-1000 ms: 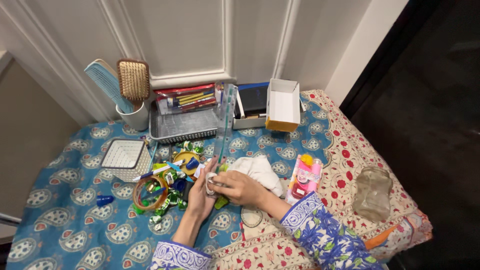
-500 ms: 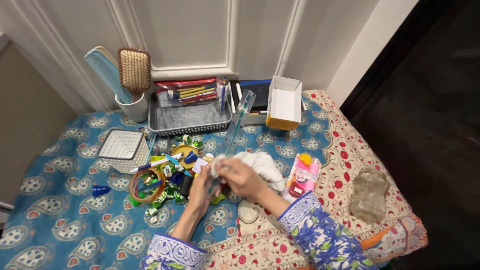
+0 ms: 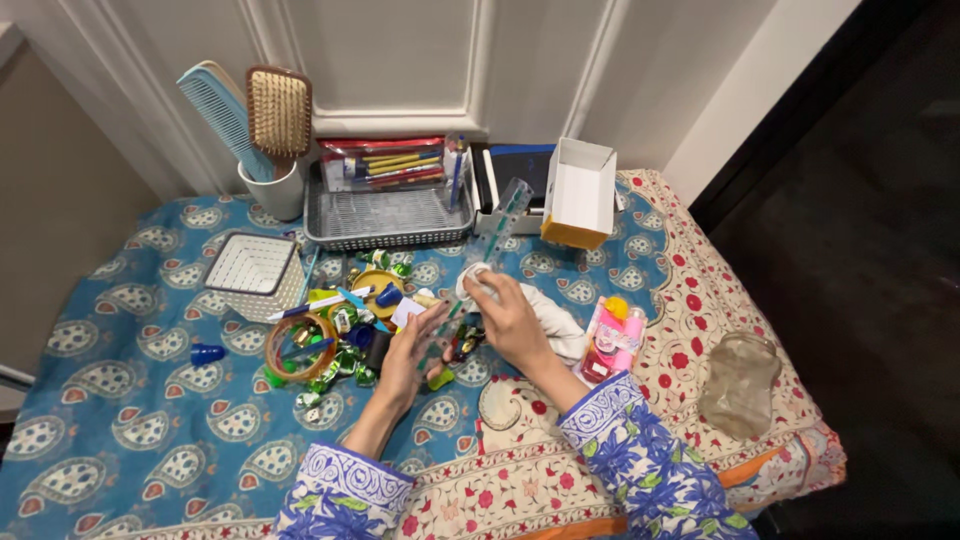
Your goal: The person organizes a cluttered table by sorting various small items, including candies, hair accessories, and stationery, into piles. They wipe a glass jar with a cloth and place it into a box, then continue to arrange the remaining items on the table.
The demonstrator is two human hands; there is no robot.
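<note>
ruler [image 3: 487,255] slants between both hands, white cloth [image 3: 478,280] pinched in right fingers [image 3: 490,293].
</note>
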